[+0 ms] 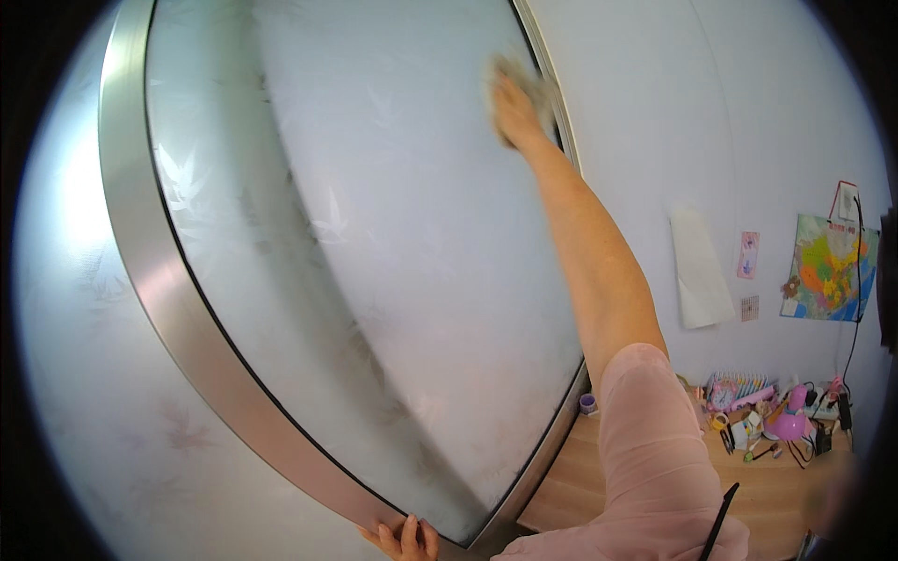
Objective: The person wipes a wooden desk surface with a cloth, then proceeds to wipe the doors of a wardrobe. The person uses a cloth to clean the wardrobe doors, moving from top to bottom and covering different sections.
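Note:
A large frosted glass door panel (421, 280) with a leaf pattern fills the middle, set in a metal frame (178, 309). High at its right edge, my right hand (516, 110) presses a pale greyish cloth (538, 89) against the glass beside the frame. Motion blurs both hand and cloth. At the bottom, my left hand (404, 540) has its fingers curled on the lower part of the metal frame; the rest of that hand is cut off by the picture's edge. My right arm, in a pink short sleeve, reaches up across the view.
Another frosted panel (103, 374) lies on the left. On the right, a wooden desk (561, 477) carries a purple lamp (793, 421), a pink clock (722, 395), a tape roll (587, 404) and small clutter. A colourful map (828, 271) and white paper (700, 271) hang on the wall.

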`<action>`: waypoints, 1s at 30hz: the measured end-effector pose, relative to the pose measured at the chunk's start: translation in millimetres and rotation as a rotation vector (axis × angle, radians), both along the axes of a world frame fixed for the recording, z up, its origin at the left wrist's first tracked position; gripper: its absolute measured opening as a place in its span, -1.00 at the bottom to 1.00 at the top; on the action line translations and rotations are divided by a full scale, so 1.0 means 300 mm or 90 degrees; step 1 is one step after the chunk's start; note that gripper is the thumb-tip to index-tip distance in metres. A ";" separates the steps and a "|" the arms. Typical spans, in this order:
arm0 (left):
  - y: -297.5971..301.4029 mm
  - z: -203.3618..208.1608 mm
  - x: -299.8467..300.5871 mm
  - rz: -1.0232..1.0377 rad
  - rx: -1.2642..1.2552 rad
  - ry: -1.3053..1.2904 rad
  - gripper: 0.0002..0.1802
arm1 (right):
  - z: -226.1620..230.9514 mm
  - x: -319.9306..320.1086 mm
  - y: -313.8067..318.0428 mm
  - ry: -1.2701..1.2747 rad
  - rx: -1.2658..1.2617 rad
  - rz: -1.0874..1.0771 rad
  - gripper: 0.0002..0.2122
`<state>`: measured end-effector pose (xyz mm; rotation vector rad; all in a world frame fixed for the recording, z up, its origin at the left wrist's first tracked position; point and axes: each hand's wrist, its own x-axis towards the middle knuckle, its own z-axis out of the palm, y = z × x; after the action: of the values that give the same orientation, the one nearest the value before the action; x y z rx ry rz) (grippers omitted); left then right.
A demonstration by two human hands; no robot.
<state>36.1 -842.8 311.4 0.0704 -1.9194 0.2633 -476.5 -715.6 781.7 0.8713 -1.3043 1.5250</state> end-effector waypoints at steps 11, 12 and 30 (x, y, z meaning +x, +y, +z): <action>-0.022 -0.094 0.029 0.014 -0.012 0.001 -0.74 | 0.085 0.117 -0.057 0.002 -0.069 0.252 -0.56; -0.026 -0.105 0.032 0.013 -0.022 -0.010 -0.78 | 0.139 0.260 -0.058 0.143 0.004 0.168 -0.56; 0.075 0.120 -0.063 -0.024 -0.065 0.073 -0.67 | -0.185 0.652 -0.086 0.311 0.082 0.040 -0.56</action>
<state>17.1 -820.2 347.5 -0.0173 -1.7887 0.3246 -281.1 -741.3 726.0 1.2836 -1.0269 1.1804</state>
